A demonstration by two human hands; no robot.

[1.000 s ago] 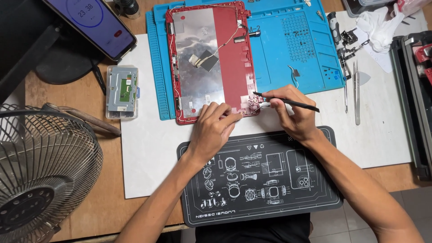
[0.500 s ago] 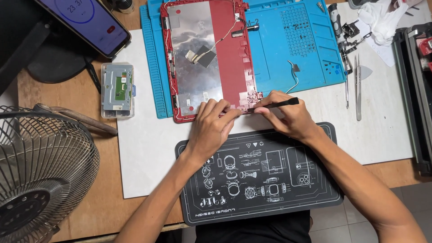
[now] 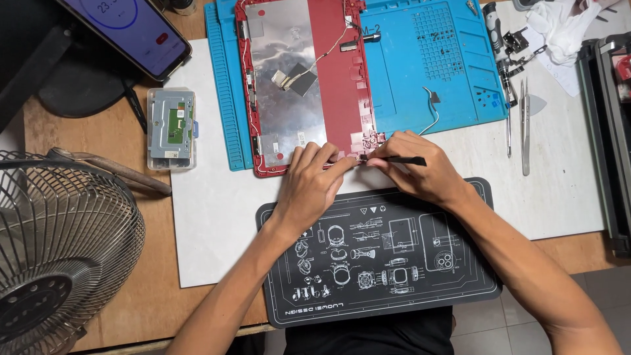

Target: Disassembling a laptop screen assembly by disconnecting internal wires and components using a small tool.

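Wooden bench top carries a white sheet (image 3: 210, 217), a blue work mat (image 3: 447, 72) and a black printed mat (image 3: 374, 256), with a wire fan (image 3: 59, 256) at the left edge, a phone (image 3: 131, 29) and a small grey module (image 3: 171, 128) above it, and tweezers (image 3: 524, 128) off to the right. On the blue mat lies the red laptop shell (image 3: 335, 79), its silver-lined inside facing up, its long axis running away from the person and its near end overhanging onto the white sheet. The left hand (image 3: 312, 184) presses its fingers, held close together, down on the shell's near edge, while the right hand (image 3: 420, 167) pinches a thin black tool (image 3: 402, 160) lying nearly level, its tip pointing left into the shell's near right corner.
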